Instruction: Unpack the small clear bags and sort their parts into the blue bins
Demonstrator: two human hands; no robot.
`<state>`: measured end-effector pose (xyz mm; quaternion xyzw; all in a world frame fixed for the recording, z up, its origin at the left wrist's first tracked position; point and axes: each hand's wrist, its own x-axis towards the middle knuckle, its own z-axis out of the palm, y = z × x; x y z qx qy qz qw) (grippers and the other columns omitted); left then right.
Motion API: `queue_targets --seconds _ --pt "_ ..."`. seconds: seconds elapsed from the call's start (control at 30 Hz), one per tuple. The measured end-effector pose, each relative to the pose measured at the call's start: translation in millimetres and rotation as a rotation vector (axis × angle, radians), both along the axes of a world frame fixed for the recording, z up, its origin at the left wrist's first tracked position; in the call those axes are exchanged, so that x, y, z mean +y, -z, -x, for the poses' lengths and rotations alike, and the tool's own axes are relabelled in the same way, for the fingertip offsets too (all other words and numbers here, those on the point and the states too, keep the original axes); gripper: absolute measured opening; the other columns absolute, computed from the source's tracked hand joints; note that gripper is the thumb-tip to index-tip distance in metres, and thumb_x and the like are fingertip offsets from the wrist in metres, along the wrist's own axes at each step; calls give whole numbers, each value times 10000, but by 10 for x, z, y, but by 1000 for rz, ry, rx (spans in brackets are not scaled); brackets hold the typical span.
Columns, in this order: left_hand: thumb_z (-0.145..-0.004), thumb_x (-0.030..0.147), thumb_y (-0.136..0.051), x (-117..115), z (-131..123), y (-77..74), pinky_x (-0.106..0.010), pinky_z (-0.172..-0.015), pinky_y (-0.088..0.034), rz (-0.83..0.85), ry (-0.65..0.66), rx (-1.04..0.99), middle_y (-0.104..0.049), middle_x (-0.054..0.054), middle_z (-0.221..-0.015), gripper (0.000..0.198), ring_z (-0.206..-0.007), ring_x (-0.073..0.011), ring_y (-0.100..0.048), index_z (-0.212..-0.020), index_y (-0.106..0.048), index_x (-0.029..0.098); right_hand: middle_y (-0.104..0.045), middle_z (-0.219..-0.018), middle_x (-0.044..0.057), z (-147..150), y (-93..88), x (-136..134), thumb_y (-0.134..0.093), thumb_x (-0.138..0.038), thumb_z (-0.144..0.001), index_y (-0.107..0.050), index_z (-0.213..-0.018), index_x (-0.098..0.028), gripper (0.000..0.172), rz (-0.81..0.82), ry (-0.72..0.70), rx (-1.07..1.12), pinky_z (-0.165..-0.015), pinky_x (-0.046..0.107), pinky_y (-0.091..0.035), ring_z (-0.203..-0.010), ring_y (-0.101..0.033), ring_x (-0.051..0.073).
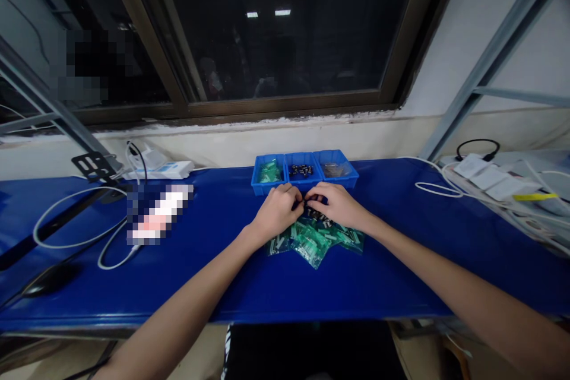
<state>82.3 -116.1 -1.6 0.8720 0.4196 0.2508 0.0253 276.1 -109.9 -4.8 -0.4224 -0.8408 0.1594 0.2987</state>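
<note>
My left hand (279,208) and my right hand (335,203) meet in front of the blue bins, fingers curled and pinched close together. Between the fingertips is something small and dark, too small to name. Just below my right hand lies a pile of small black and metallic parts (327,222), partly covered by the fingers. Under and in front of both hands are several clear bags with green and white pieces (312,243), spread on the blue table.
Three joined blue bins (305,178) stand behind my hands, holding green bags, small dark parts and thin clear bags. A blurred-out phone-like object (162,214) with a white cable lies left on the blue table (356,297). White adapters (485,175) and cables sit right. Metal posts flank both sides.
</note>
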Motion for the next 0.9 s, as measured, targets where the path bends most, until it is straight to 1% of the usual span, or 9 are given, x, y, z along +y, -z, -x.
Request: queue_targets --seconds 0.17,0.3,0.53,0.73,0.9 --pt "-866 194 -552 -29 -27 6 -362 -762 -463 -83 36 -33 -606 -55 -894 35 -843 -205 -571 -872 -567 163 -671 -830 33 27 -54 -41 -639 -176 -864 -717 -874 -187 79 -46 -6 53 -689 285 -457 -746 -618 152" --pt "-857 187 -543 -35 -31 6 -350 -757 -482 -102 53 -64 -586 -52 -891 26 -837 -200 -556 -873 -548 167 -679 -792 21 58 -84 -85 -627 -161 -861 -707 -854 -179 83 -53 7 85 -647 270 -445 -698 -608 140" --pt "-864 210 -545 -45 -25 -5 -332 -740 -501 -76 19 -103 -579 -53 -924 68 -867 -196 -571 -923 -539 176 -695 -755 8 66 -88 -96 -614 -153 -840 -707 -849 -176 96 14 30 189 -607 259 -444 -639 -601 125" --pt "-906 268 -530 -50 -8 -11 -312 -684 -499 -39 -32 -90 -593 -44 -917 101 -825 -180 -592 -935 -564 177 -702 -783 23 39 -73 -70 -603 -195 -840 -689 -835 -182 87 69 29 229 -618 268 -454 -717 -636 151" --pt "-923 243 -499 -37 2 4 -297 -667 -500 -64 1 -72 -604 -46 -936 125 -829 -170 -600 -980 -588 176 -703 -783 24 36 -70 -69 -599 -186 -826 -673 -820 -188 74 114 24 222 -626 275 -460 -731 -641 155"
